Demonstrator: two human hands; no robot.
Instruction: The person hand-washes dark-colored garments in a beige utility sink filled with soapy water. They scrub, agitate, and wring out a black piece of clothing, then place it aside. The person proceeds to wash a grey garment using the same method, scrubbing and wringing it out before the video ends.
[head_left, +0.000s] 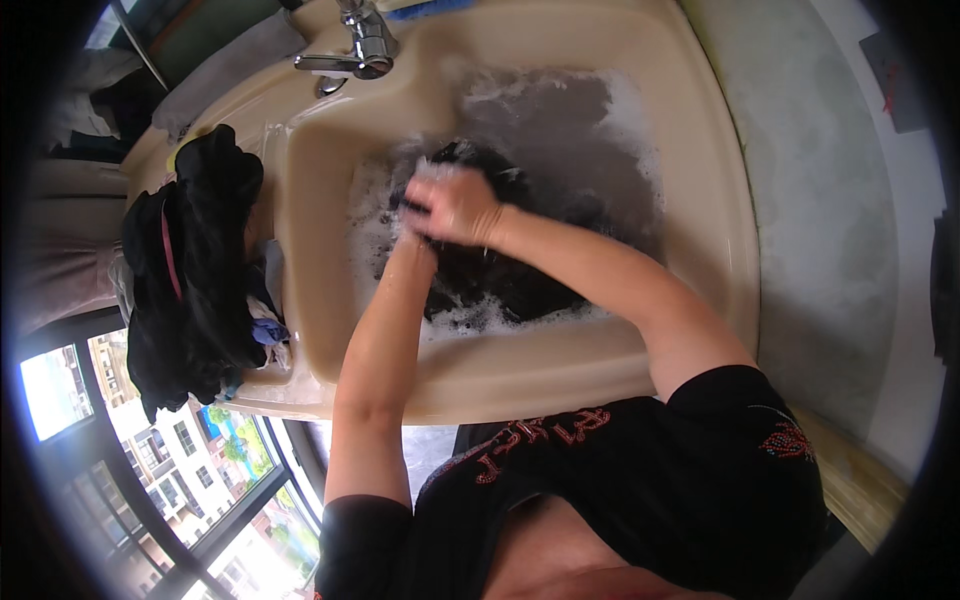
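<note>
A wet black cloth (495, 277) lies bunched in grey, soapy water in the beige washbasin (701, 240). My right hand (461, 202) is closed on a fold of it, near the left side of the water, and is blurred. My left hand (417, 225) meets it there, gripping the same cloth; its fingers are largely hidden by the right hand and the fabric. Foam clings around both hands. Part of the black cloth spreads under my right forearm towards the front wall of the basin.
A chrome faucet (367, 45) stands at the back left rim. Black clothes (210, 262) are heaped on the left ledge, with a small blue cloth (268, 331) beside them. A blue-bristled brush (427, 9) lies at the back. To the right rises a wall (810, 187); windows (187, 465) are lower left.
</note>
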